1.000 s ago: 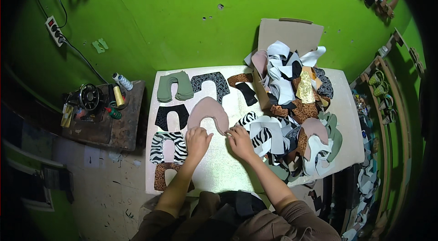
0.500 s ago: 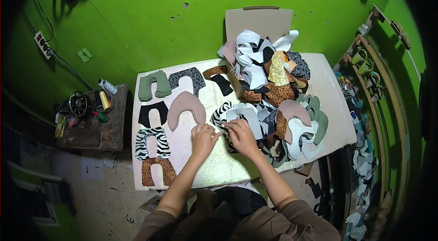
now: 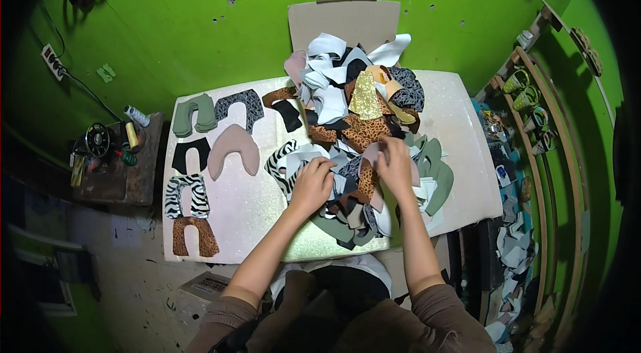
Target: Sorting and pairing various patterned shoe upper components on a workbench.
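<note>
The pink curved piece [image 3: 369, 153] lies in the scrap pile [image 3: 350, 205] on the surface [image 3: 461, 119], at ten o'clock from the right hand [image 3: 395, 167], the nearer one; that hand covers part of it, so its long axis is unclear; the right fingers touch it, whether clamped I cannot tell; the left hand [image 3: 312, 187] is over grey-white scraps at eight o'clock, finger closure likewise unclear; the cardboard box [image 3: 344, 23], at eleven o'clock, overflows with white, gold and leopard-print scraps.
</note>
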Tool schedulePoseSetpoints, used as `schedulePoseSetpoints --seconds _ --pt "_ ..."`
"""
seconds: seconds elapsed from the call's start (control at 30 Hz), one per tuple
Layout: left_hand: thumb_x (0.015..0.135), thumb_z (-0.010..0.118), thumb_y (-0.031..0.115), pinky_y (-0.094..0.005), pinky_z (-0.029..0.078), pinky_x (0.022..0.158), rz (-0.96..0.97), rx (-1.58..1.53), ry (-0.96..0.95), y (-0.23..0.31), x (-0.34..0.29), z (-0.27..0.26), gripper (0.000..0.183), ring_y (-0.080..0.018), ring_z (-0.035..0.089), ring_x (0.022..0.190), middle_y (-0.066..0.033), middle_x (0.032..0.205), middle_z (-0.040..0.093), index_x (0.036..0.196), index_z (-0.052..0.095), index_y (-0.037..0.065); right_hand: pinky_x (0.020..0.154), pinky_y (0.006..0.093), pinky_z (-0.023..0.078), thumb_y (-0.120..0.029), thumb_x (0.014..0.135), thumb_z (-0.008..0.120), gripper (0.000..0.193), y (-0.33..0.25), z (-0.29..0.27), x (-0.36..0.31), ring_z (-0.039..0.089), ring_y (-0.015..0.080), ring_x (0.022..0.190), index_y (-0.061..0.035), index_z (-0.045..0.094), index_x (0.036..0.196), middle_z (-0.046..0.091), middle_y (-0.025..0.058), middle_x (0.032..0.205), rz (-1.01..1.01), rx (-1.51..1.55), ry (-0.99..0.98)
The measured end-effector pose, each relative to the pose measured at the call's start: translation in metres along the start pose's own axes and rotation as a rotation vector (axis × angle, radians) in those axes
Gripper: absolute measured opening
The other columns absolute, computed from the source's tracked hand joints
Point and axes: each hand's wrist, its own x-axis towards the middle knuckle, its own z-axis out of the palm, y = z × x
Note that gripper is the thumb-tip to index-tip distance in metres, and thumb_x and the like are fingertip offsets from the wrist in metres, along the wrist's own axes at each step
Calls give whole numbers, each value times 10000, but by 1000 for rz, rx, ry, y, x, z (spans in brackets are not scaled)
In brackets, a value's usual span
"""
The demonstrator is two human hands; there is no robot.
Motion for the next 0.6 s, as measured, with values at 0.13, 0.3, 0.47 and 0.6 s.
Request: schedulePoseSetpoints --seconds 0.13,0.3,0.47,0.6 --pt "794 534 110 -383 394 833 21 14 32 15 12 19 227 -300 521 940 -104 1017 527 1011 569 54 914 432 343 -129 759 558 330 40 -17 -1 476 326 1017 -31 542 1074 527 157 997 134 -213 4" --pt "790 596 156 -380 405 872 -70 -1 -25 25 18 38 336 -318 506 1018 -150 1073 502 1087 523 15 828 398 389 -134 798 559 197 57 -38 8 538 300 879 -11 591 948 557 130 889 51 49 -240" --pt "755 687 254 -353 370 949 -201 -296 67 31 28 47 723 -276 473 1107 -185 1187 465 1298 289 -9 704 326 435 -106 837 529 161 11 -64 33 550 291 772 16 553 940 565 131 848 -120 470 -359" --pt "806 644 150 -272 393 887 -406 -851 18 28 34 43 494 -134 509 1010 -75 1101 541 1219 408 19 694 324 433 -106 847 514 167 -11 -76 46 549 291 762 18 542 954 562 144 833 -316 561 -480"
